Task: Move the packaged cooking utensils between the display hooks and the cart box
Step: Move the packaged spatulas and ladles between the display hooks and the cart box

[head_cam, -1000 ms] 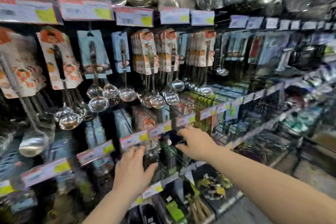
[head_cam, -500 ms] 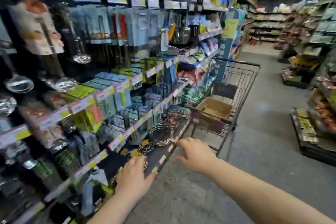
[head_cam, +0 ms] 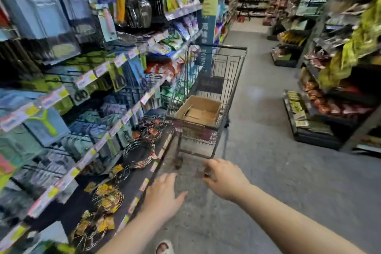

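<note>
Was retail shop aisle: price-tagged shelves (head_cam: 99,72) of packaged kitchenware, wire shopping cart (head_cam: 208,97), stocked racks (head_cam: 334,80) opposite.

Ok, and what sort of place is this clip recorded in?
A retail shop aisle, probably a supermarket or housewares store: shelving edged with yellow-and-white price tags and hung with packaged kitchen tools, a dark wire shopping cart holding an open brown cardboard box, and more stocked shelves across the aisle.

box (head_cam: 199,110) in cart (head_cam: 231,88) | shelves (head_cam: 86,80) left of cart
</note>
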Motion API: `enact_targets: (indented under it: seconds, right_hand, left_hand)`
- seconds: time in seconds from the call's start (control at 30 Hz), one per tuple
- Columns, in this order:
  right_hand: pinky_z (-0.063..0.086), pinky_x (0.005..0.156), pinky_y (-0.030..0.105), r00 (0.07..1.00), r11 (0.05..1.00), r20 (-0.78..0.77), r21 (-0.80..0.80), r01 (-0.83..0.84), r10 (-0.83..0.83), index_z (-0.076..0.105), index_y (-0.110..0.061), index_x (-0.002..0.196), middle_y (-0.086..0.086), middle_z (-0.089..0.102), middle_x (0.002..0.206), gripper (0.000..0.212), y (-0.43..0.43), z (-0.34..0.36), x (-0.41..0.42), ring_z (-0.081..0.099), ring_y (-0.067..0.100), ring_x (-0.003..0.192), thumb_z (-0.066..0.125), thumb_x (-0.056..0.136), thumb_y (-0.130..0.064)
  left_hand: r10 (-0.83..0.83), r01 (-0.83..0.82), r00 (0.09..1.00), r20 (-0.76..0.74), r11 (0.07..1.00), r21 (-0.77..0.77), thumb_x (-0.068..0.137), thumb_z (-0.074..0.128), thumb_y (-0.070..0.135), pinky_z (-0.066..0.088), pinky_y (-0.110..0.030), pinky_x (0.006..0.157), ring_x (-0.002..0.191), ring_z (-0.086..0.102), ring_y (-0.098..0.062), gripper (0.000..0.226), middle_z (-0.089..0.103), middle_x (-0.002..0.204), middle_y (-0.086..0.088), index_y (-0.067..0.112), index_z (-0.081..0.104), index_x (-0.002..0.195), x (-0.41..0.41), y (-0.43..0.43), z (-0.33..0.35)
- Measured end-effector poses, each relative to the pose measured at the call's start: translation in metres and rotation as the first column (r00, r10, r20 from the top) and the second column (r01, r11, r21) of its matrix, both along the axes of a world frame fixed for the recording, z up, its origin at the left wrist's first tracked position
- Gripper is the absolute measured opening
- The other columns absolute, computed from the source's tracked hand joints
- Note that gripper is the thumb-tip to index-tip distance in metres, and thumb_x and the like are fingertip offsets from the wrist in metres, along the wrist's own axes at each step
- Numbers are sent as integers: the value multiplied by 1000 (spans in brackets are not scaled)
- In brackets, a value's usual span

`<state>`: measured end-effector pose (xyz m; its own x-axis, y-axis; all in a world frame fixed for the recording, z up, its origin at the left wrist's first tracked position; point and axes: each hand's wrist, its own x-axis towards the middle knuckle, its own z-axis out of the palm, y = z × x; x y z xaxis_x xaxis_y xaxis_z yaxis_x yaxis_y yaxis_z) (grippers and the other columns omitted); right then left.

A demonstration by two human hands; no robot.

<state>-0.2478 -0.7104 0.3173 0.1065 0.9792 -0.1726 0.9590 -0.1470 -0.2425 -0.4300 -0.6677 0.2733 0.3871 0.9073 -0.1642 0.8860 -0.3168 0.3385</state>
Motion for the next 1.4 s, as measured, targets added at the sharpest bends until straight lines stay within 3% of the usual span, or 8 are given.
enact_targets:
  seconds: [0.4, 0.63, 1.1, 1.4]
  right_hand:
    - [40, 100, 40, 981, 982, 64, -38, 186, -184, 43, -26, 133, 3, 49, 136, 47, 199, -3, 102, 46, 28, 124, 50, 89, -43]
    - [40, 99, 41, 970, 963, 38, -113, 244, -241, 45, -23, 130, 6, 52, 130, 44, 280, -27, 164, 48, 30, 120, 48, 89, -40]
    - [36, 99, 44, 996, 938, -83, -341, -57, 30, 42, -21, 131, 8, 48, 129, 46, 507, -110, 316, 45, 32, 121, 48, 90, -41]
    - [37, 99, 45, 987, 892, -149, -436, -124, 64, 44, -21, 132, 8, 49, 129, 43, 600, -171, 334, 45, 31, 119, 46, 92, -34]
  left_hand:
    - [-116, 119, 991, 69, 992, -48, 85, 51, 53, 31, -33, 106, 138, 30, -21, 63, 35, 147, -5, 22, 35, 137, 107, 243, -9]
    - [-170, 175, 985, 44, 970, -169, 85, 51, 53, 34, -33, 104, 129, 41, -19, 62, 40, 141, 1, 25, 35, 137, 174, 319, -30]
    - [108, -112, 994, -31, 923, -368, 88, 55, 40, 35, -32, 107, 125, 43, -19, 55, 41, 138, -4, 18, 38, 135, 287, 502, -83]
    - [191, -207, 978, -81, 861, -464, 85, 61, 34, 41, -31, 98, 113, 52, -22, 48, 51, 123, -7, 14, 48, 126, 315, 582, -145]
